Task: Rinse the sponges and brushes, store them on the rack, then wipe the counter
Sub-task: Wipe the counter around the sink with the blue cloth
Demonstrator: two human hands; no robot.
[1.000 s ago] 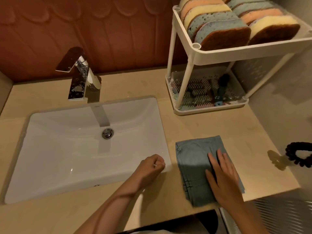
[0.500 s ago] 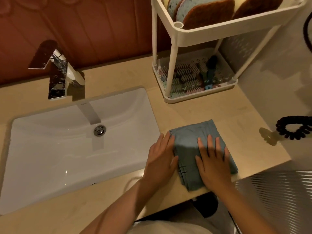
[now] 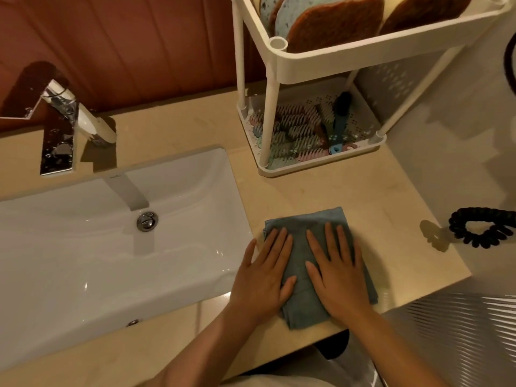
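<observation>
While both hands lay flat on it, the folded blue-grey cloth (image 3: 301, 241) rested on the bench (image 3: 377, 208), just right of the sink (image 3: 111, 261) and near the front edge.

Left hand (image 3: 262, 277): open, fingers straight and close together, pressed on the left part of the cloth, its outer side over bare bench beside the sink rim.

Right hand (image 3: 339, 277): open, fingers slightly spread, palm down on the middle and right part of the cloth. Neither hand gripped anything. The thumbs lay near each other, with a strip of cloth showing between the hands.

Rack (image 3: 335, 60): white, two tiers, standing at the back of the bench, behind the cloth and apart from it. Its upper tier held sponges (image 3: 335, 20) set on edge, side by side, brown scouring faces toward the camera. Its lower tier held brushes (image 3: 296, 129) lying down, one with a blue handle (image 3: 339, 127).

The sink was white and rectangular, with a metal drain (image 3: 147, 221) toward the back. A chrome tap (image 3: 58, 135) stood behind it on the left. A black coiled hair tie (image 3: 480, 227) was seen at far right; whether it hung or lay there could not be determined.
</observation>
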